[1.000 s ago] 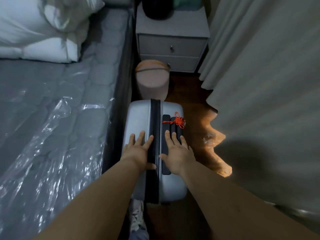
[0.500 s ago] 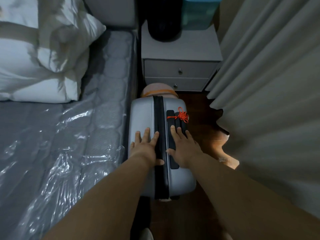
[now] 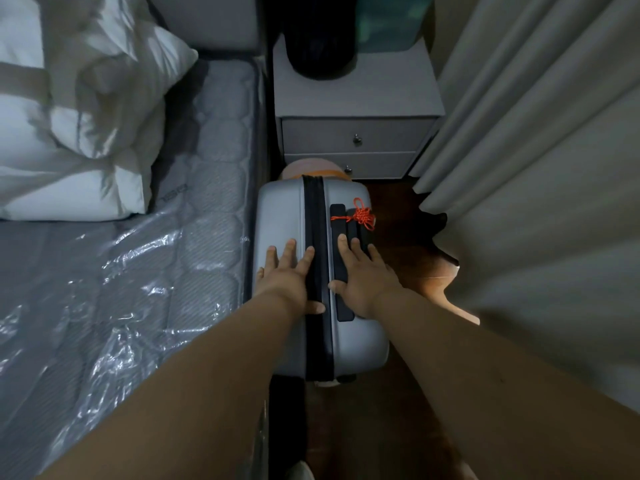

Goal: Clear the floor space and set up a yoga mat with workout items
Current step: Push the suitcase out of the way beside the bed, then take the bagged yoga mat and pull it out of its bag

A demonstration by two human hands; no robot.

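Pressing your flat, open left hand (image 3: 289, 277) and right hand (image 3: 363, 278) on the suitcase (image 3: 284, 216), holding nothing, you keep both palms level and push straight toward the far nightstand (image 3: 356, 102), clear of the bin (image 3: 311, 168).

What I can't make out from up here

My left hand (image 3: 289, 277) and right hand (image 3: 363, 278) cover the middle of the suitcase (image 3: 356, 337) top, and its front face falls away beneath my view. The round pinkish bin (image 3: 308, 168) at centre frame shows only a sliver of rim behind the case. The dark object (image 3: 320, 46) and the teal container (image 3: 391, 22) on the nightstand (image 3: 356, 98) are cut by the top edge. Pillows (image 3: 69, 116) run off the upper left. The mattress label (image 3: 175, 194) is too small to read. A pale shape (image 3: 299, 472) at the bottom edge is cropped; I cannot tell what it is.
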